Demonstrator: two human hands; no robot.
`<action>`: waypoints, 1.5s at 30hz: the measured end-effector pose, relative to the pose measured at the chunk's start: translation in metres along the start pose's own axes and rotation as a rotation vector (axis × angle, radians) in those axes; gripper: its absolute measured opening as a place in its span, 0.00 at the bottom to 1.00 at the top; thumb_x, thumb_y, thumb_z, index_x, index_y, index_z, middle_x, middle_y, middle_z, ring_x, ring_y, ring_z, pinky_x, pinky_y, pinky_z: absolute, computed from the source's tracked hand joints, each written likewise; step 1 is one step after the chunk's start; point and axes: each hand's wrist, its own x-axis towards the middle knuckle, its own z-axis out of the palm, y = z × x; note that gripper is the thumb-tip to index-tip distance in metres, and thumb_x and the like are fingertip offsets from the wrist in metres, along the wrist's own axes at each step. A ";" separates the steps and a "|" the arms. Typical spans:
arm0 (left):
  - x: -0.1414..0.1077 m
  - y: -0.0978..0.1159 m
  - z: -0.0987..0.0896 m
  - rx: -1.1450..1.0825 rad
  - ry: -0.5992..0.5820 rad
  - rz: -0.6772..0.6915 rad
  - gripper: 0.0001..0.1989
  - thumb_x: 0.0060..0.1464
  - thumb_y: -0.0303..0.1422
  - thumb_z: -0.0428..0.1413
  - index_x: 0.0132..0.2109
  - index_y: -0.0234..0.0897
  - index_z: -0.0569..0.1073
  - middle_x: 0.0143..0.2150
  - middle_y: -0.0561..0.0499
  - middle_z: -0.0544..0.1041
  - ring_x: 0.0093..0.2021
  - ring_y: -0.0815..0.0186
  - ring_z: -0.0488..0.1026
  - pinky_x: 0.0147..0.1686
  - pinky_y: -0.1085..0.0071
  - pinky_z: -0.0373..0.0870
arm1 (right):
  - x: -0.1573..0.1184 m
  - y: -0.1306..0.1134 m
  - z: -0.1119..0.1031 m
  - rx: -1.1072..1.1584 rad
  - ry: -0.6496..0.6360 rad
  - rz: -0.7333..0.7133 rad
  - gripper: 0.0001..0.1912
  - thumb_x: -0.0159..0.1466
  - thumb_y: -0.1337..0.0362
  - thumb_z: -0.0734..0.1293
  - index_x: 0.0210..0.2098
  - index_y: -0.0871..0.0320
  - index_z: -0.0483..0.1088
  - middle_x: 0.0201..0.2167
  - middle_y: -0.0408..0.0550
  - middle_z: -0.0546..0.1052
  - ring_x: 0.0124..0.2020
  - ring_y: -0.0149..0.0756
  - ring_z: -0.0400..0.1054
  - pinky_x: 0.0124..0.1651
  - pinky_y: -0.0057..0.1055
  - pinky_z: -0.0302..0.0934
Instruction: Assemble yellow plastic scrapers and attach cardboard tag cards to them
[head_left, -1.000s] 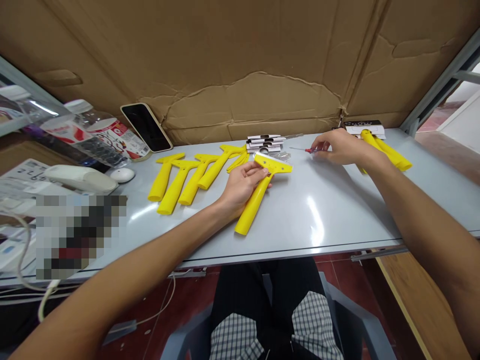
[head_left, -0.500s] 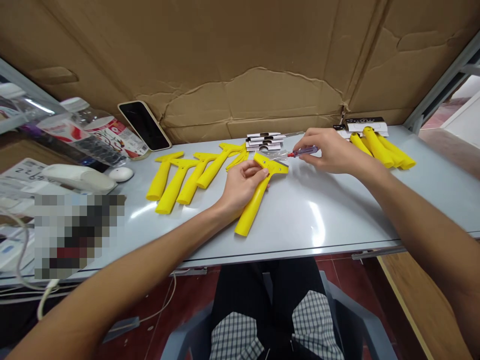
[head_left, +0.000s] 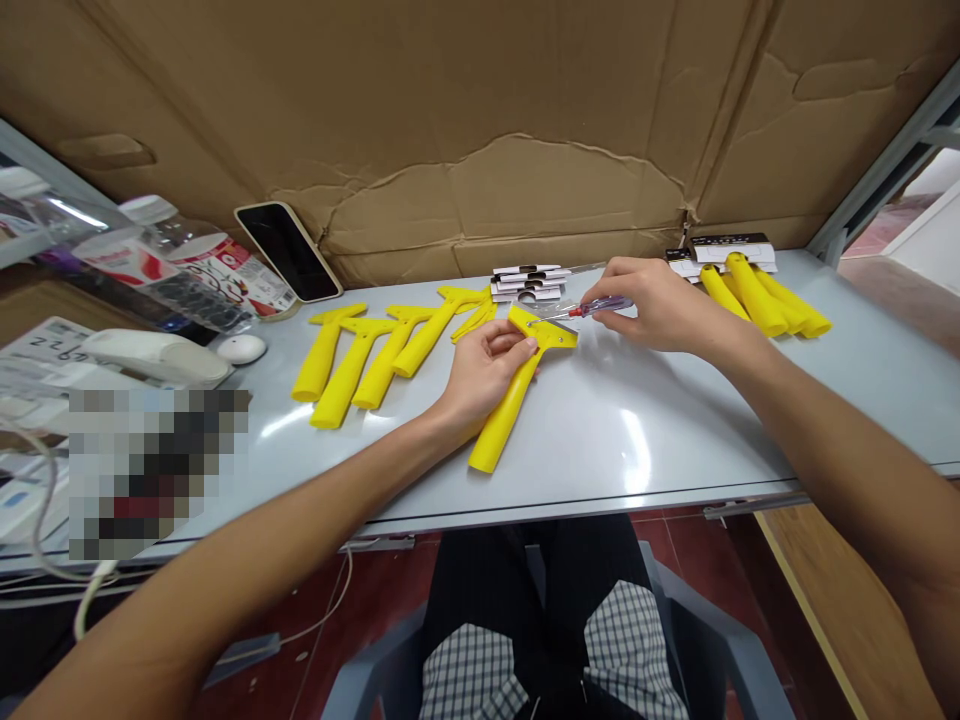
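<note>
Near the middle of the grey table, my left hand [head_left: 487, 372] is closed around the neck of a yellow scraper [head_left: 504, 418], just below its wide head. My right hand [head_left: 649, 300] grips the purple handle of a screwdriver [head_left: 609, 303] with a red collar. The screwdriver's shaft points left, and its tip is at the left screw on the scraper's head. Several more yellow scrapers [head_left: 343, 380] lie in a row to the left of my left hand. Behind my hands is a small stack of white and black cards [head_left: 529, 283].
More yellow handles [head_left: 757, 295] with black and white cards lie at the back right. A phone [head_left: 290, 250] leans on the cardboard [head_left: 525, 200] behind. Bottles [head_left: 217, 270], a white mouse [head_left: 241, 348] and a white device [head_left: 157, 357] crowd the left side.
The screwdriver's tip has moved left and down onto the scraper head's left screw. My right hand has shifted slightly left with it; my left hand and the scraper have hardly moved.
</note>
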 end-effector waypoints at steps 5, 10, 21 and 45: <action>-0.001 0.002 0.000 0.009 0.007 -0.012 0.09 0.58 0.33 0.69 0.42 0.36 0.78 0.38 0.48 0.86 0.32 0.63 0.82 0.38 0.64 0.85 | 0.000 -0.001 0.000 -0.004 0.001 0.004 0.14 0.72 0.64 0.71 0.53 0.54 0.87 0.46 0.55 0.81 0.44 0.47 0.75 0.47 0.40 0.64; -0.001 0.001 0.001 0.015 0.014 -0.008 0.07 0.59 0.32 0.68 0.42 0.36 0.79 0.41 0.47 0.87 0.32 0.64 0.82 0.38 0.65 0.85 | -0.002 -0.010 0.000 -0.063 0.000 0.021 0.14 0.73 0.65 0.70 0.53 0.52 0.88 0.47 0.54 0.81 0.43 0.45 0.74 0.45 0.38 0.62; -0.003 -0.004 0.000 0.023 -0.007 0.003 0.12 0.59 0.34 0.70 0.47 0.33 0.82 0.46 0.42 0.89 0.36 0.63 0.83 0.40 0.64 0.85 | -0.005 -0.038 -0.004 -0.168 0.217 -0.199 0.14 0.77 0.68 0.66 0.53 0.52 0.84 0.47 0.55 0.81 0.48 0.48 0.73 0.48 0.44 0.67; -0.004 -0.004 -0.001 0.024 -0.023 0.014 0.12 0.59 0.35 0.71 0.46 0.34 0.83 0.46 0.42 0.88 0.42 0.60 0.85 0.45 0.62 0.84 | -0.005 -0.059 -0.005 -0.041 0.125 -0.100 0.10 0.77 0.63 0.64 0.54 0.53 0.75 0.49 0.56 0.79 0.44 0.48 0.73 0.47 0.42 0.65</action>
